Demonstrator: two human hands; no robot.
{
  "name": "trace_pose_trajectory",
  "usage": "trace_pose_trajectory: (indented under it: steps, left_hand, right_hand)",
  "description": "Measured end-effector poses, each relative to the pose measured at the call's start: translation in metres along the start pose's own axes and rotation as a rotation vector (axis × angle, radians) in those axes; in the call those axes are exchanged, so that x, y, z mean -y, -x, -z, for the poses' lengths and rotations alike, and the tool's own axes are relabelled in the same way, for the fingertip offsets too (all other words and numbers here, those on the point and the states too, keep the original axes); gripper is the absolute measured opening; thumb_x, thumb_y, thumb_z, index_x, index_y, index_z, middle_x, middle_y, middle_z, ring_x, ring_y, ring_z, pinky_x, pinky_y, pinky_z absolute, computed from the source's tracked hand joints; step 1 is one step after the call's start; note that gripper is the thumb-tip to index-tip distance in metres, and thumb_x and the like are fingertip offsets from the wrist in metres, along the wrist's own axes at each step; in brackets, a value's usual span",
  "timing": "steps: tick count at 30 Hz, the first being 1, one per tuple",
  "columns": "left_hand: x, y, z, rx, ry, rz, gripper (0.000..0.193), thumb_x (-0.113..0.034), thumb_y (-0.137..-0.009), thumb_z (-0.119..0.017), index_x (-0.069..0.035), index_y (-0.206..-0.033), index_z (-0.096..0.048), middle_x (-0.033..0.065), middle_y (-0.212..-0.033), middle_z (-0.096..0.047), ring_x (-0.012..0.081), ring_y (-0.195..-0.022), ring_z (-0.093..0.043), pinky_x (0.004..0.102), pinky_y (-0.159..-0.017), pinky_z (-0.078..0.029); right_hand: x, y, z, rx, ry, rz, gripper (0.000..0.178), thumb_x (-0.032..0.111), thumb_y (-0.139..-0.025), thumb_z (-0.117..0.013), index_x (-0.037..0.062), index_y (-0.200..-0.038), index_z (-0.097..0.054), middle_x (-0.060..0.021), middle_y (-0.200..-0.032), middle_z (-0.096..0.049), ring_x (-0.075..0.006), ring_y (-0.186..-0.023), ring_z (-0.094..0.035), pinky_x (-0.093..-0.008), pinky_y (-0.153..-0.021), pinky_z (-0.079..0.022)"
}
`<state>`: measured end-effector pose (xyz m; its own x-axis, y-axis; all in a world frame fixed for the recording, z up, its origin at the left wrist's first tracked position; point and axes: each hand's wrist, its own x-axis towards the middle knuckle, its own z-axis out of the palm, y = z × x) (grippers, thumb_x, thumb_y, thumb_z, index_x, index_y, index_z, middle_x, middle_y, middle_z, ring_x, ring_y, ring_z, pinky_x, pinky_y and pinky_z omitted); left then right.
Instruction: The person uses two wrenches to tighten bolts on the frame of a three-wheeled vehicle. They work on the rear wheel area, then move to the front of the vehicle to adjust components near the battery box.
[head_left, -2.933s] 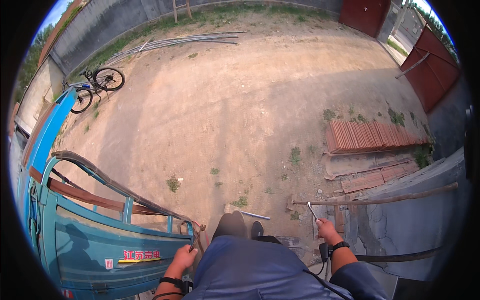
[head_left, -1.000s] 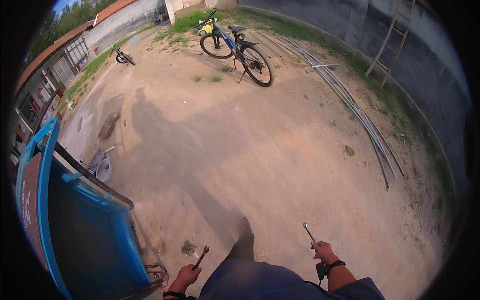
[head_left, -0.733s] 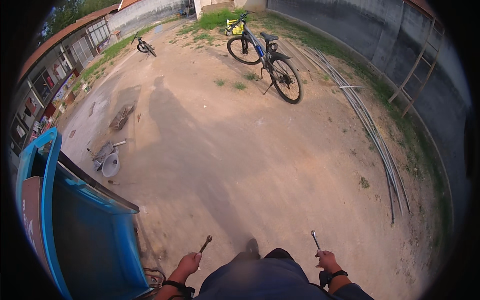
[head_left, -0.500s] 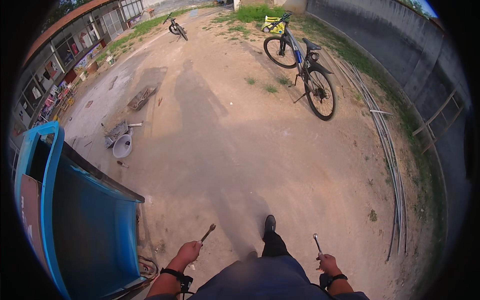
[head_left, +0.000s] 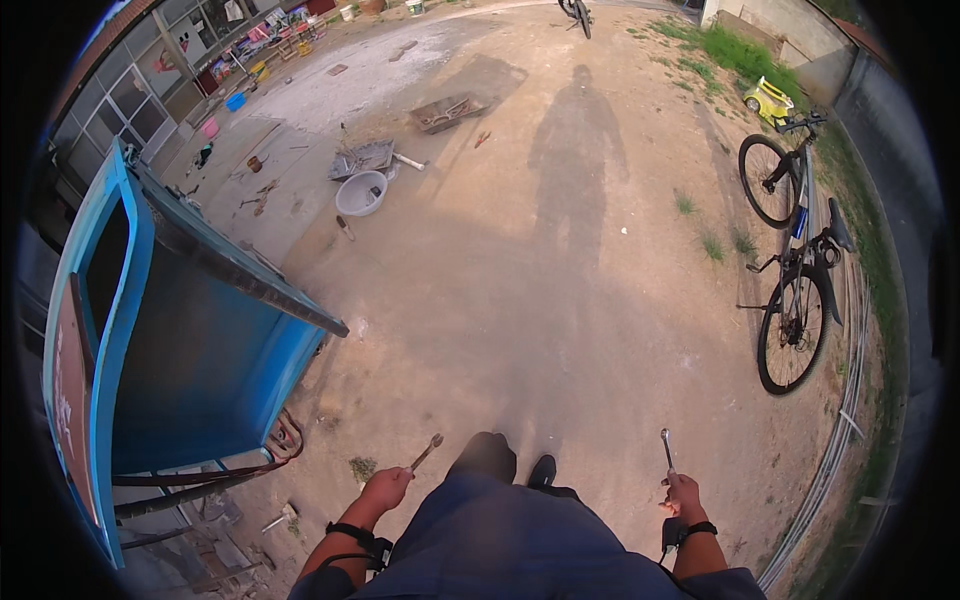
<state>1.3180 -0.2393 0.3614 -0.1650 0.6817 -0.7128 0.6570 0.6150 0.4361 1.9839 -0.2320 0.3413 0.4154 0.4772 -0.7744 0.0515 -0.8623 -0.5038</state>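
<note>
My left hand (head_left: 388,489) is closed around a brown, rusty-looking wrench (head_left: 428,452), its head pointing up and away from me. Off to the right, my right hand (head_left: 682,493) grips a silver wrench (head_left: 667,450) by its lower end, with the ring-like head upward. Both tools are held in the air above bare ground, apart from each other and touching nothing else. Dark bands with small boxes circle both wrists. Between the hands are my dark clothing, a raised knee and one dark shoe (head_left: 542,471).
A blue metal cart body (head_left: 250,390) stands close on the left. Beyond it lie a white basin (head_left: 361,194), a grey tray (head_left: 364,158) and a shallow trough (head_left: 446,114). A bicycle (head_left: 797,262) is parked at right, beside long thin poles (head_left: 835,440) along the wall.
My view has turned left and moved forward, so the bicycle sits farther right and the basin nearer the middle. Both hands still hold their wrenches. One knee has come up.
</note>
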Motion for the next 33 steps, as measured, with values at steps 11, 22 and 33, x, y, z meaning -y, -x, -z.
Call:
trace_pose_trajectory:
  steps: [11,22,33]
  left_hand:
    - [-0.097,-0.132,0.080,-0.053,0.147,0.110,0.049,-0.049,-0.104,-0.047,-0.010,-0.113,-0.076,0.0189,-0.099,-0.075,0.0370,-0.098,-0.071,0.0442,-0.088,-0.054]
    - [-0.170,-0.242,0.217,-0.233,0.371,0.296,0.049,-0.047,-0.105,-0.047,-0.008,-0.112,-0.075,0.0100,-0.076,-0.070,0.0251,-0.076,-0.070,0.0397,-0.076,-0.054]
    - [-0.251,-0.315,0.278,-0.393,0.632,0.535,0.046,-0.047,-0.103,-0.052,-0.009,-0.112,-0.077,0.0091,-0.073,-0.070,0.0206,-0.071,-0.069,0.0377,-0.072,-0.055]
  right_hand:
    - [0.284,-0.141,-0.129,0.193,0.169,0.071,0.052,0.050,-0.105,-0.056,0.0000,-0.097,-0.067,0.0000,-0.060,-0.044,-0.0123,-0.043,-0.047,-0.0378,-0.051,-0.059]
    - [0.546,-0.217,-0.285,0.368,0.487,0.107,0.055,0.049,-0.106,-0.051,-0.0026,-0.097,-0.069,-0.0014,-0.058,-0.044,-0.0140,-0.043,-0.048,-0.0385,-0.054,-0.061]
    - [0.844,-0.293,-0.505,0.507,0.644,0.299,0.051,0.047,-0.105,-0.055,-0.0010,-0.096,-0.068,0.0019,-0.058,-0.042,-0.0118,-0.044,-0.044,-0.0355,-0.050,-0.056]
